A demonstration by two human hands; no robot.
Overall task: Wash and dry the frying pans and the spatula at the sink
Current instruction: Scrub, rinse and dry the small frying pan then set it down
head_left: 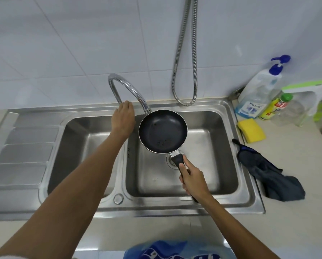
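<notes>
Pan held under the tap

The pan [163, 131] is gripped by its handle in the right hand [193, 179]; the left hand [123, 116], loosely open, is laid at the tap [127, 89] base.

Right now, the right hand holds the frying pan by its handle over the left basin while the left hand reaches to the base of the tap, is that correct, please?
Not quite: the frying pan is over the right basin, above its drain, not the left one. The head view shows this. The rest stands: the right hand holds it by the handle, and the left hand reaches to the base of the tap.
</notes>
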